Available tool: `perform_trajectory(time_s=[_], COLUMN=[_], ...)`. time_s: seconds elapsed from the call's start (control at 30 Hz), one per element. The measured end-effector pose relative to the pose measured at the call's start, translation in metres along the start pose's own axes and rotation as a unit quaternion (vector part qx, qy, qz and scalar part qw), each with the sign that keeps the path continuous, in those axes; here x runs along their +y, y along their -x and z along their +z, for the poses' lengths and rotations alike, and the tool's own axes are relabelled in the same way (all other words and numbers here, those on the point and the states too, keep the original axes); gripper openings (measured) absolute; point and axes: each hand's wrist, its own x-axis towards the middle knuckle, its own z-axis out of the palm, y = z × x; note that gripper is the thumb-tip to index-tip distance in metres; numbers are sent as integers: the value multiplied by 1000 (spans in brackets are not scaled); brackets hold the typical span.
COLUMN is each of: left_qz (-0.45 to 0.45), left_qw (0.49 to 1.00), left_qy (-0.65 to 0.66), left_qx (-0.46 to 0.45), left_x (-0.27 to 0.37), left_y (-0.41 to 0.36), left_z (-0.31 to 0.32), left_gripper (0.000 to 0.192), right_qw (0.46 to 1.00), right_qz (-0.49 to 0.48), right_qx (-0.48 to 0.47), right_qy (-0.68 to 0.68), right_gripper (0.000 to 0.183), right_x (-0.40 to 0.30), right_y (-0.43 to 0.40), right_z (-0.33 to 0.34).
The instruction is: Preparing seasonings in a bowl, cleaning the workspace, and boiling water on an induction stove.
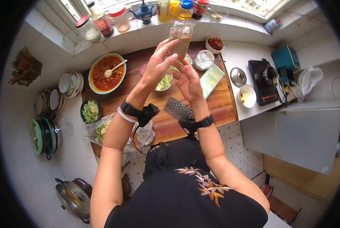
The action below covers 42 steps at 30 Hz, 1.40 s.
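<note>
My left hand is raised over the wooden board, holding a clear plastic packet of brown powder between thumb and fingers. The packet is upright, bears printing, and may overlap a second one. My right hand is just below to the right, palm turned up and fingers apart. Its fingertips are close to the packet's lower end; whether they touch it is hard to tell. Partly hidden beneath both hands is a bowl of shredded pale-green vegetable. A dark patterned cleaver blade shows beside my right wrist.
A large bowl of red sauce with a spoon sits left on the wooden board. A white tub and a pale green tray lie right, near an induction cooker. Jars and a blue teapot line the windowsill.
</note>
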Motion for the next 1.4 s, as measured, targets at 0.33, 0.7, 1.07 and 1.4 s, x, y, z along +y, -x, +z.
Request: perform_trajectory(time_s=[0.33,0.7,1.07,1.4], left_qz=[-165,-441,-456,-454], left_qw=[967,817,802,808], left_qy=[102,364,385,374], left_qx=[-167,-75,-1,16], left_x=[-111,-254,-296,-299], left_y=[-11,8,11,7], left_z=[249,396,416,410], left_gripper=[41,60,72,72], right_qw=[942,767,673,650], right_qz=[-185,-133,-62,-56], right_qx=[278,521,483,462], right_qy=[43,349,556,600], right_gripper=[29,30,33,30], right_x=[-136,-208,-197,-200], right_y=[146,258,257,245], right_z=[-148,-297,-340,-340])
